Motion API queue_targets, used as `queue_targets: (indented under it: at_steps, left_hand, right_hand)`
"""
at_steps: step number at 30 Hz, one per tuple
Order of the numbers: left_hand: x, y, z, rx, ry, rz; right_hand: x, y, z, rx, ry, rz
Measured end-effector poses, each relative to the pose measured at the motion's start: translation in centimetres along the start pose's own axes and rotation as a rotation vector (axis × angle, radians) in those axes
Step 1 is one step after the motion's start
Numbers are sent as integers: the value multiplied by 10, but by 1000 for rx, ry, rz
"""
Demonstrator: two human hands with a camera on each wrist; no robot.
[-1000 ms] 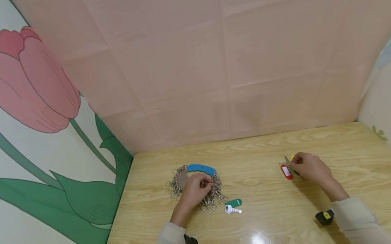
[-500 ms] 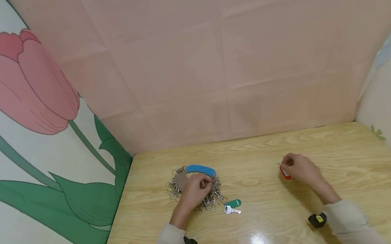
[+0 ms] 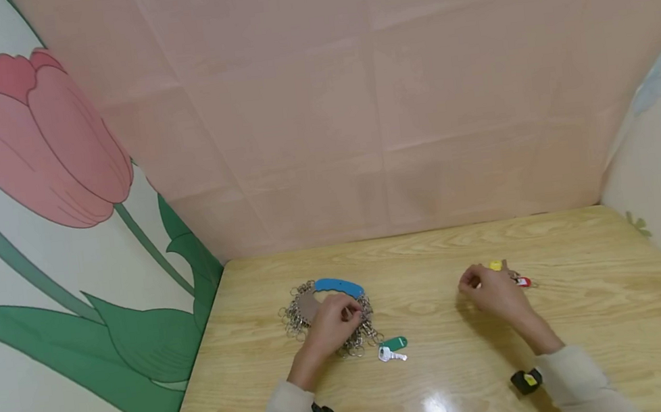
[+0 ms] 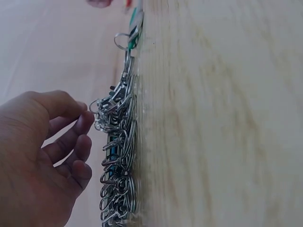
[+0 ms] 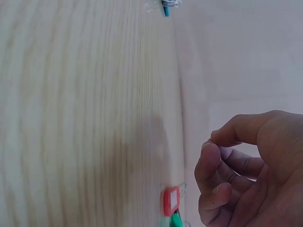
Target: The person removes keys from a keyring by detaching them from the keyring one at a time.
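Note:
A bunch of many small metal rings and clips (image 4: 120, 156) lies on the table, with a blue curved handle (image 3: 340, 287) along its far side. My left hand (image 3: 333, 321) is over its right part; in the left wrist view the thumb and index finger pinch a small metal ring (image 4: 93, 106) at its edge. My right hand (image 3: 493, 291) hovers over the right side of the table, fingers curled, thumb and index tips together, nothing visible between them. Right beside it lie a yellow tag (image 3: 496, 265), a brass-coloured key (image 3: 505, 268) and a red tag (image 3: 523, 282). The hand partly hides this group.
A silver key (image 3: 392, 354) with a green tag (image 3: 393, 344) lies just right of the ring bunch. The wooden table (image 3: 422, 257) meets a pink sheet (image 3: 320, 112) at its back edge. Printed wall sheets stand left and right.
My right hand has moved left past the tags, uncovering the yellow tag, the brass-coloured key and a red tag on its right. The left hand has stayed almost still.

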State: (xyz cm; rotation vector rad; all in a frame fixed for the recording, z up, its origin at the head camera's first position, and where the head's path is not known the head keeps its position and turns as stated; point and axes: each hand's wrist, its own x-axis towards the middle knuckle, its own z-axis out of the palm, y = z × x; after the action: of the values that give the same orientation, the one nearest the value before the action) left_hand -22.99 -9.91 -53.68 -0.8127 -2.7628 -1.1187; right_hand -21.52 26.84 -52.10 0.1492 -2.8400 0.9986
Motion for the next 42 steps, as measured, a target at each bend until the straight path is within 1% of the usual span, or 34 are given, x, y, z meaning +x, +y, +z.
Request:
queue_targets:
  at_steps: [5, 14, 17, 19, 23, 29, 33, 38, 42]
  left_hand:
    - [-2, 1, 2, 4, -5, 2]
    - [-5, 6, 3, -15, -24, 15]
    - [-6, 7, 5, -27, -35, 14]
    - [-7, 9, 6, -36, -45, -1]
    - [-9, 12, 9, -36, -59, -12]
    - [-10, 17, 12, 21, -81, 4]
    - [-9, 17, 14, 66, -92, 8]
    - [-9, 18, 15, 94, -111, 25]
    - [-9, 19, 17, 102, -126, 39]
  right_hand:
    - [-1, -9, 4, 13, -37, 29]
    - [-4, -25, 13, 42, -22, -36]
    - [-5, -30, 17, 17, -17, -44]
    - [-5, -34, 19, -1, -16, -47]
    - [-6, -42, 24, -8, -35, -56]
    - [-7, -54, 33, -8, -77, -52]
    - [-9, -63, 39, -19, -98, -52]
    - [-11, -75, 49, -24, -140, -43]
    - [-14, -83, 58, -30, -150, -66]
